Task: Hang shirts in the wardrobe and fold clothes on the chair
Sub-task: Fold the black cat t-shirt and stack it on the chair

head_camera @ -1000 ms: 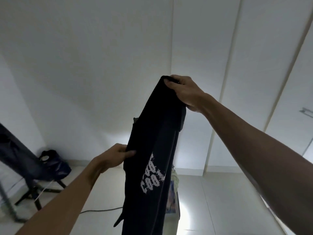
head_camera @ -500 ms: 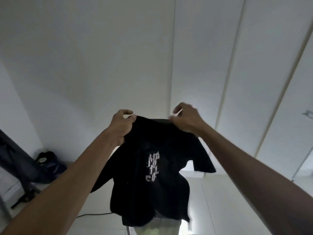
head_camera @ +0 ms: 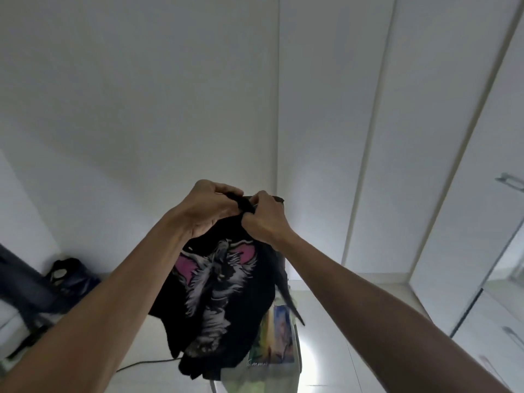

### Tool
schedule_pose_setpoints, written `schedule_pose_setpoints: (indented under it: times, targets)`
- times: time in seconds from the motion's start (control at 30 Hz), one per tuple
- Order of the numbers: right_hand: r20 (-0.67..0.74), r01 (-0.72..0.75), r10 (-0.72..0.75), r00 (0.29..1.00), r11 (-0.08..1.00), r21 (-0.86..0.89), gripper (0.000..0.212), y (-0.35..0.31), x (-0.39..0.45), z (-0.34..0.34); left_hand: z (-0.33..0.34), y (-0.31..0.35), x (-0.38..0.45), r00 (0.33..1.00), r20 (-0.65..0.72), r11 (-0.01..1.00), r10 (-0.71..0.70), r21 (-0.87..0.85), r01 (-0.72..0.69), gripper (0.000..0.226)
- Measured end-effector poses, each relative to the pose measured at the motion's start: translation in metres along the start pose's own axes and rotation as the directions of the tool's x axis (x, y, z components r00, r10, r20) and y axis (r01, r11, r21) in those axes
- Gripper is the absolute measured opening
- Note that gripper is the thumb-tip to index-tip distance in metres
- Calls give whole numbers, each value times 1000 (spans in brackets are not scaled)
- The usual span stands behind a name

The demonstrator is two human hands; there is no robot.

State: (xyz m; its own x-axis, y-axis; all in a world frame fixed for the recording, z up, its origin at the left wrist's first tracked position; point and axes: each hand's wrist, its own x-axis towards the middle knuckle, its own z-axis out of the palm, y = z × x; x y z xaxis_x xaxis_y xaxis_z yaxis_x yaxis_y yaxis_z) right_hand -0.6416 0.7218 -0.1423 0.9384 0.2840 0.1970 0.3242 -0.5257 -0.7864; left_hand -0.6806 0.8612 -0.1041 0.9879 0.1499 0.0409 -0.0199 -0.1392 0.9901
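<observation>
Between the hands: a black shirt [head_camera: 224, 296] hung in the air, gathered at its top edge, well above the floor and in front of the white wardrobe doors [head_camera: 425, 137].
Left hand: the left hand [head_camera: 208, 209] gripped the bunched top hem or collar, fingers curled over the cloth.
Right hand: the right hand [head_camera: 263, 219] pinched the same bunched edge just beside the left — the two hands nearly touched.
Step in hand: judged to be the straightening of one shirt, either for a fold or for hanging; no hanger showed, so I could not tell which.
Next move: it likely called for parting the hands along the top edge to spread the cloth flat — then finding shoulders or seams.
Long axis: the shirt ran roughly vertical, top at the hands, loose end pointing down toward the floor.
Facing: a printed graphic with pink and white faced the camera, crumpled.
Below the hands: a pale printed garment [head_camera: 272, 350] lay under the shirt's lower end; what bore it was hidden.
Left of the left arm: a dark bag [head_camera: 68, 276] sat on the floor by the wall.
</observation>
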Motion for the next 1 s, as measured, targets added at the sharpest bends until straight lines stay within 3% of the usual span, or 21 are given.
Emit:
schedule_pose_setpoints:
  times: [0.07,0.13,0.2,0.27,0.37,0.47,0.57,0.63,0.67,0.73,0.8,0.83,0.9,1.0]
  targets:
    - [3,105,-105,994,989,-105,24,-3,7,-1,-13,-2,0,996,-36,954,84,292,-70,33]
    - [27,264,-263,964,946,-186,21,-9,14,-3,-23,-6,-2,978,-93,794,186,601,-94,19]
    - [37,400,-402,915,889,-223,20,-19,20,-5,-25,-13,-5,960,-98,666,261,739,-106,10]
    - [31,473,-483,875,840,-267,20,-31,26,-8,-30,-27,-4,965,-89,731,247,671,-126,11]
    - [20,489,-511,859,809,-327,18,-43,37,-20,-39,-52,-4,992,-19,954,125,276,-116,19]
    - [3,500,-525,851,808,-312,16,-45,46,-43,-41,-70,-6,998,4,998,66,-21,-66,28]
    - [-43,366,-442,896,791,-489,20,-32,54,-61,-39,-65,-4,994,-55,985,99,-134,-106,32]
    - [-112,246,-337,935,840,-483,22,-18,56,-63,-38,-54,-3,985,-51,983,163,-80,-167,37]
    - [-146,190,-267,953,897,-400,24,-12,55,-61,-38,-49,-2,981,-29,980,192,-55,-193,32]
    - [-172,64,-82,982,992,-107,30,-5,53,-56,-39,-40,-1,979,41,978,198,54,-200,22]
    - [-164,10,5,986,996,91,33,-2,50,-55,-46,-39,0,987,96,945,127,291,-150,22]
    - [-164,37,-20,986,994,103,31,-1,48,-55,-51,-44,1,991,103,893,81,434,-118,23]
    - [-162,161,-168,972,985,-54,23,0,46,-56,-63,-59,6,994,106,787,-10,614,-57,22]
    - [-120,279,-313,942,931,-235,13,9,49,-54,-74,-75,8,996,46,745,-74,666,25,28]
